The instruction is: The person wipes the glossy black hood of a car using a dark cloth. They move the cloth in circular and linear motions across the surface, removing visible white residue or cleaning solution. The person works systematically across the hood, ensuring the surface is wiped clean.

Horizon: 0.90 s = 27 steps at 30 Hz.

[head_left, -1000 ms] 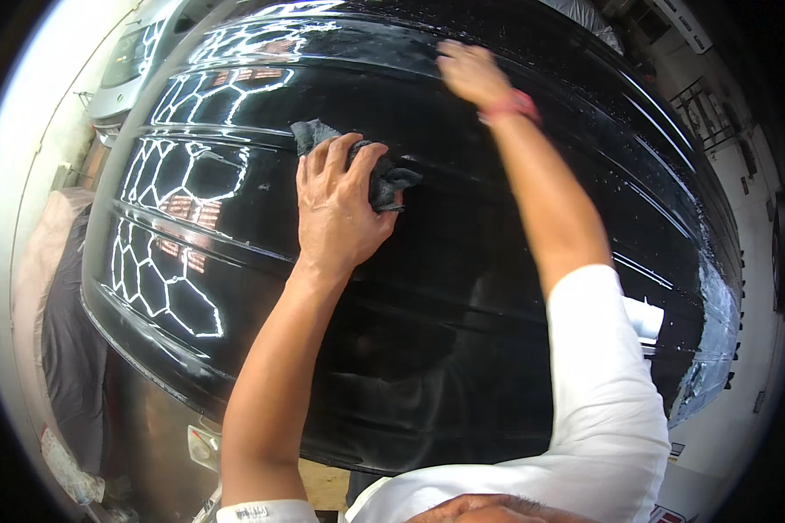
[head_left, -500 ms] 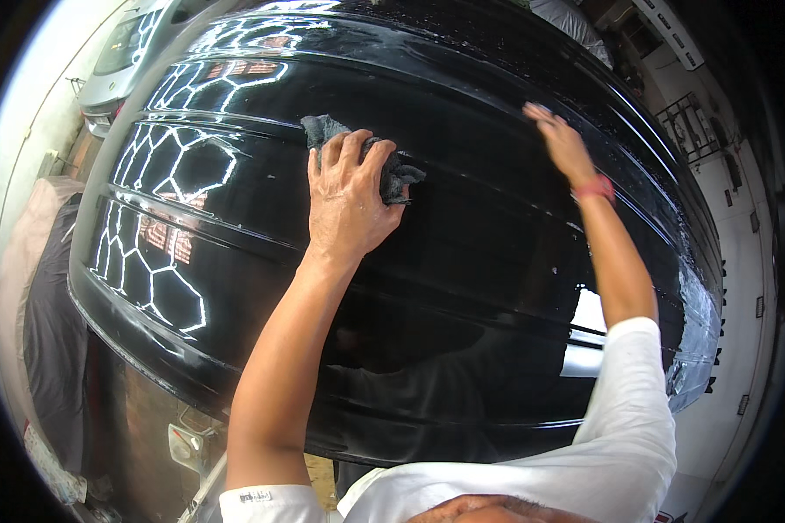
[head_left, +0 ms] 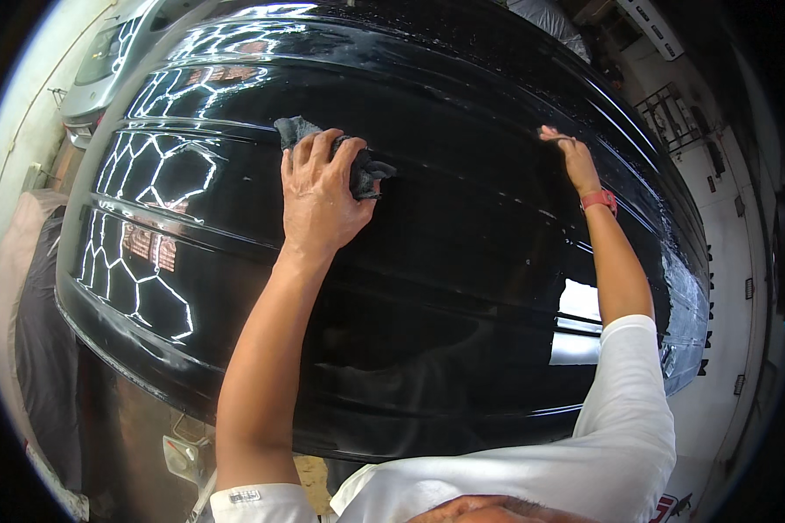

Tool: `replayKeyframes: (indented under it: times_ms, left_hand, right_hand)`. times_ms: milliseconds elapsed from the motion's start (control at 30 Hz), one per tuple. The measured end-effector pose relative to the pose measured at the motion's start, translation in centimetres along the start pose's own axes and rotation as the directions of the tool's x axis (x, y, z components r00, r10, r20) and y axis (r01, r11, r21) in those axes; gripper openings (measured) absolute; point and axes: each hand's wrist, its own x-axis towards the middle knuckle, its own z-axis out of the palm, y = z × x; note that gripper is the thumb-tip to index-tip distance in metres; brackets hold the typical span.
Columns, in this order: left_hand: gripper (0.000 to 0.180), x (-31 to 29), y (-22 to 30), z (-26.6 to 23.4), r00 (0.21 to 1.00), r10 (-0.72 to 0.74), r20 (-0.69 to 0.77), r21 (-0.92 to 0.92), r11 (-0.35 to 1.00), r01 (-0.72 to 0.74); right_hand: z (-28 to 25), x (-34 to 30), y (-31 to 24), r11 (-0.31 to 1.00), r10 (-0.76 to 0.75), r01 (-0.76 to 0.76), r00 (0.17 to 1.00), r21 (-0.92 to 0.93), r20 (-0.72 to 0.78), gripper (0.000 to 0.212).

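Note:
A glossy black vehicle roof (head_left: 427, 253) with raised ribs fills the middle of the view. My left hand (head_left: 323, 187) presses a dark grey cloth (head_left: 371, 174) onto it, fingers bent over the bunched fabric. Part of this cloth sticks out beyond the fingertips on the far left side. Farther right, my right hand (head_left: 574, 157) is at the roof with its fingers stretched out and no cloth seen in it. A red band (head_left: 598, 200) circles that wrist.
Bright hexagonal light reflections lie on the roof's left part. Whitish film (head_left: 685, 305) covers its right edge. A silver car (head_left: 96, 78) stands at the far left, near a covered object (head_left: 48, 349). A metal rack (head_left: 672, 113) is at the far right.
The whole view has shifted, so the roof appears slightly farther left. My left hand stays on the cloth. My right hand has moved a little right and nearer across the roof.

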Motion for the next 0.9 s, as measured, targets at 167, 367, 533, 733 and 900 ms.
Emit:
replayKeyframes:
  times_ms: [167,367,533,733,900]
  left_hand:
    - [0.05,0.1,0.3,0.0,1.0,0.017,0.002,0.004,1.0,-0.017]
    - [0.05,0.6,-0.6,-1.1,0.994,0.09,0.064,0.037,0.995,-0.093]
    - [0.05,0.3,-0.4,-0.8,0.998,0.056,0.022,0.042,0.997,-0.057]
    - [0.052,0.0,0.4,0.0,1.0,0.017,0.022,0.076,0.997,-0.019]
    - [0.055,0.1,-0.4,-0.4,0.997,0.057,0.061,0.041,0.997,-0.059]
  right_hand:
    - [9.7,7.6,-10.4,0.814,-0.501,0.456,0.865,-0.36,-0.036,0.04]
    - [17.6,15.0,-21.4,0.889,-0.402,0.385,0.915,-0.247,-0.022,0.038]
    - [4.7,2.9,-1.0,0.868,-0.342,0.287,0.937,-0.406,-0.067,0.043]
    - [4.7,3.1,-3.3,0.923,-0.216,0.18,0.974,-0.339,-0.073,0.041]
    - [19.7,15.3,-28.0,0.888,-0.321,0.351,0.936,-0.297,0.144,0.045]
